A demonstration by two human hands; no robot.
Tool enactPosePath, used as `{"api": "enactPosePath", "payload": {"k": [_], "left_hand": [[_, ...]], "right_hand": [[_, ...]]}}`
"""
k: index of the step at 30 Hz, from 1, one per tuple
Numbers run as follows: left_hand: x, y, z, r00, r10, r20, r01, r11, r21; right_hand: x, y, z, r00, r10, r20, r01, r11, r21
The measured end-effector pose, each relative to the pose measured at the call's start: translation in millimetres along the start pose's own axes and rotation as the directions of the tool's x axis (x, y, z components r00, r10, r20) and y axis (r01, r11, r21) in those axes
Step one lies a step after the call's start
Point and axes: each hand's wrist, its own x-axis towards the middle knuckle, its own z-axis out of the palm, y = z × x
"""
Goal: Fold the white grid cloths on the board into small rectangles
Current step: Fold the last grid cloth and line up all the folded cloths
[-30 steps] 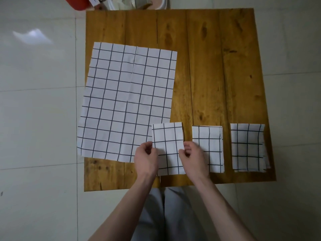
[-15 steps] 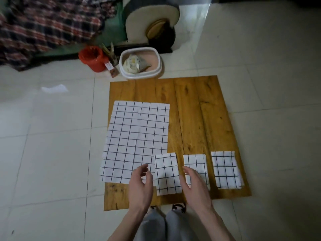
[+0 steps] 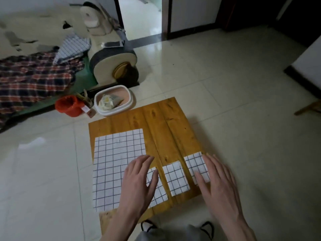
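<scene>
A wooden board (image 3: pixel 166 136) lies on the tiled floor. A large white grid cloth (image 3: pixel 112 164) is spread flat on its left part, hanging over the left edge. Three small folded grid rectangles sit along the near edge: the left one (image 3: pixel 159 192), the middle one (image 3: pixel 176 178) and the right one (image 3: pixel 197 166). My left hand (image 3: pixel 139 183) hovers with straight spread fingers over the left rectangle and the large cloth's near corner, hiding part of both. My right hand (image 3: pixel 220 183), fingers straight, is over the right rectangle's near right side. Neither hand holds anything.
Beyond the board's far edge stand a white oval basin (image 3: pixel 113 101) with crumpled paper and a red bucket (image 3: pixel 68 106). A machine (image 3: pixel 111 61) and plaid fabric (image 3: pixel 33 80) lie further back left. My knees and shoes show at the bottom.
Both hands let go of the left folded rectangle, opened and spread apart, the right one moving over the right rectangle. The camera has tilted up, showing more of the room.
</scene>
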Motion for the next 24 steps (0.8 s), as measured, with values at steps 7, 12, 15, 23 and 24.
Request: {"api": "enactPosePath", "payload": {"k": [7,12,15,23,24], "left_hand": [[37,101,35,0.996,0.093,0.006,-0.093,0.995,-0.039],[54,195,78,0.976,0.215,0.022,-0.215,0.976,0.03],[69,250,102,0.959,0.282,0.013,-0.282,0.956,0.081],[107,366,149,0.938,0.345,0.011,-0.342,0.924,0.168],[111,376,153,0.936,0.352,0.01,-0.349,0.921,0.174]], "right_hand": [[-4,75,-91,0.982,0.073,-0.176,-0.082,0.996,-0.044],[-3,152,-149,0.969,0.066,-0.239,-0.091,0.991,-0.096],[4,201,-180,0.964,0.05,-0.262,-0.087,0.987,-0.132],[28,299,-245,0.965,-0.005,-0.26,-0.056,0.973,-0.225],[33,307,-251,0.966,-0.002,-0.259,-0.058,0.973,-0.224]]}}
